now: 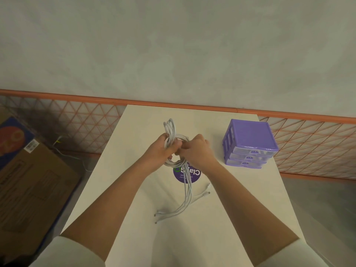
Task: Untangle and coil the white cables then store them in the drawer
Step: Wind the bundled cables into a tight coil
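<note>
My left hand (163, 149) gripped the bundle of white cables (174, 149), fingers curled round the gathered loops, and my right hand (196, 149) met it just beside, fingertips pinching the strands where the two hands touched. One tall loop stood up above my left fist; a rounder coil curved out behind and below both hands. From under my grip the loose ends trailed back toward me across the white table (240, 199), their plugs lying on its surface, some to my right and some nearer my left forearm. A purple round sticker (192, 177) sat directly beneath the coil. The purple drawer unit (250, 143) stood well off to the right of my right hand, all its drawers closed.
</note>
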The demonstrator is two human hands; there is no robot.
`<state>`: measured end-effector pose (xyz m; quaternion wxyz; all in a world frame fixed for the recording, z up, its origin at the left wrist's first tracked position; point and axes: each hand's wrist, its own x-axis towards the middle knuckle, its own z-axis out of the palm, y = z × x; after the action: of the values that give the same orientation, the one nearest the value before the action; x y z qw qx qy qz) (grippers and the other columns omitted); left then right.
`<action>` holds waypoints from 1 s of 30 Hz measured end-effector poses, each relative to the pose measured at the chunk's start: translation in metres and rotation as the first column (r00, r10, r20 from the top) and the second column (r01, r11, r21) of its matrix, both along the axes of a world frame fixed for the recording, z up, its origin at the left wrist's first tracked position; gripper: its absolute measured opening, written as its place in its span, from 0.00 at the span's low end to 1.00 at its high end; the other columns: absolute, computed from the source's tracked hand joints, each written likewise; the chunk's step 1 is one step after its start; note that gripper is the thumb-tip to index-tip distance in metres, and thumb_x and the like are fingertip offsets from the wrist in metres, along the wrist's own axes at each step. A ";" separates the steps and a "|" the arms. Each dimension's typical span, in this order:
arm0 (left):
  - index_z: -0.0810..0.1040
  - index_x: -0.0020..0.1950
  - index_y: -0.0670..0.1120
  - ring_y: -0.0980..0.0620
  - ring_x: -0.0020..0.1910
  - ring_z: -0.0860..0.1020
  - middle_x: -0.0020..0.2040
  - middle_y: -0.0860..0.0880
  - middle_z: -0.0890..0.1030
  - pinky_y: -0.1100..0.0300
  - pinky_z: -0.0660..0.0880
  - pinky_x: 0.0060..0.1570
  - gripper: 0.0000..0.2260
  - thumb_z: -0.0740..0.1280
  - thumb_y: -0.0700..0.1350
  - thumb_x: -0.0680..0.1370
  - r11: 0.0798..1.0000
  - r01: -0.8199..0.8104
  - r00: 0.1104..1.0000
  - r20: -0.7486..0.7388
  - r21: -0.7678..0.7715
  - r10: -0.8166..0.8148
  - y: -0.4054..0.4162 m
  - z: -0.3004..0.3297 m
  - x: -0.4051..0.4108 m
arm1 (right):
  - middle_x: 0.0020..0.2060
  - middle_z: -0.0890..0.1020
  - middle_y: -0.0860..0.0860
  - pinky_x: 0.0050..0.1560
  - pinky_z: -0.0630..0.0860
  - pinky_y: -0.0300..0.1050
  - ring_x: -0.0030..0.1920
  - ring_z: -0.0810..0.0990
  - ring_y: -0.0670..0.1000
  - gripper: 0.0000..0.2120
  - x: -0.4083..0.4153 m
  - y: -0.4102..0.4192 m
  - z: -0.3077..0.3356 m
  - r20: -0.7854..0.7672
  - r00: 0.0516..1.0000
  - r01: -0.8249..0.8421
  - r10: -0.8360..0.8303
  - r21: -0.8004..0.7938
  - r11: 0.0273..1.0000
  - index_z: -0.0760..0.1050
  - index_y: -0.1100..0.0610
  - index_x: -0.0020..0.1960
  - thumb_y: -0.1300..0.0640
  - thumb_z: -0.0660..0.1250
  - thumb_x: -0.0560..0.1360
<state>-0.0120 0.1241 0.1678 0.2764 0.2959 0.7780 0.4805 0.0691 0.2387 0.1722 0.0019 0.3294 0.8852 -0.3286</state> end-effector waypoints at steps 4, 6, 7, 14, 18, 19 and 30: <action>0.71 0.59 0.53 0.59 0.50 0.78 0.53 0.56 0.80 0.62 0.74 0.55 0.25 0.79 0.44 0.67 0.991 0.124 0.973 0.188 0.049 -0.131 -0.008 -0.008 -0.009 | 0.34 0.80 0.51 0.35 0.70 0.39 0.36 0.76 0.50 0.11 0.003 0.012 0.005 -0.057 0.998 0.007 -0.027 -0.335 0.942 0.85 0.57 0.47 0.50 0.73 0.72; 0.72 0.60 0.54 0.53 0.52 0.75 0.55 0.52 0.80 0.54 0.73 0.59 0.30 0.81 0.42 0.63 0.990 0.138 0.967 0.211 0.035 -0.142 -0.010 -0.012 -0.011 | 0.42 0.84 0.51 0.35 0.69 0.38 0.40 0.78 0.50 0.12 0.006 0.016 0.012 -0.031 1.000 -0.015 0.003 -0.413 0.911 0.85 0.57 0.49 0.49 0.73 0.72; 0.72 0.60 0.53 0.52 0.52 0.75 0.55 0.50 0.80 0.53 0.73 0.59 0.30 0.81 0.41 0.63 0.989 0.140 0.964 0.222 0.037 -0.145 -0.011 -0.014 -0.010 | 0.47 0.84 0.52 0.36 0.69 0.38 0.44 0.79 0.51 0.13 0.006 0.018 0.015 0.000 1.000 -0.027 0.030 -0.434 0.900 0.85 0.56 0.51 0.48 0.72 0.73; 0.77 0.55 0.50 0.51 0.45 0.73 0.46 0.51 0.78 0.57 0.71 0.47 0.28 0.81 0.50 0.57 0.991 0.133 0.961 0.247 -0.028 -0.122 -0.010 -0.015 -0.006 | 0.57 0.82 0.54 0.48 0.74 0.42 0.55 0.77 0.54 0.14 0.001 0.023 0.018 0.120 0.982 -0.079 0.146 -0.443 0.893 0.84 0.57 0.53 0.47 0.68 0.77; 0.76 0.51 0.55 0.57 0.41 0.75 0.42 0.55 0.77 0.65 0.73 0.43 0.22 0.81 0.42 0.64 0.985 0.140 0.984 0.126 -0.098 -0.127 -0.007 -0.013 -0.009 | 0.56 0.82 0.54 0.53 0.76 0.44 0.54 0.77 0.53 0.12 0.002 0.029 0.019 0.100 0.984 -0.079 0.146 -0.489 0.868 0.84 0.57 0.51 0.49 0.68 0.77; 0.75 0.50 0.56 0.57 0.43 0.76 0.44 0.54 0.78 0.65 0.74 0.43 0.21 0.81 0.42 0.64 0.982 0.148 0.987 0.088 -0.117 -0.138 -0.006 -0.013 -0.011 | 0.56 0.82 0.53 0.56 0.76 0.46 0.55 0.78 0.54 0.11 0.001 0.030 0.018 0.097 0.984 -0.081 0.146 -0.489 0.869 0.84 0.56 0.49 0.49 0.69 0.77; 0.73 0.47 0.67 0.77 0.44 0.75 0.41 0.73 0.78 0.79 0.68 0.42 0.24 0.78 0.41 0.67 0.989 0.126 0.959 -0.248 -0.073 -0.140 -0.007 -0.016 -0.013 | 0.50 0.85 0.57 0.62 0.77 0.50 0.55 0.82 0.55 0.09 0.000 0.029 0.008 -0.029 0.998 -0.055 0.047 -0.580 0.813 0.83 0.62 0.48 0.57 0.70 0.74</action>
<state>-0.0253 0.1169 0.1519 0.2148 0.3983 0.7984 0.3972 0.0695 0.2678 0.1800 0.1050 0.2869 0.7515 -0.5848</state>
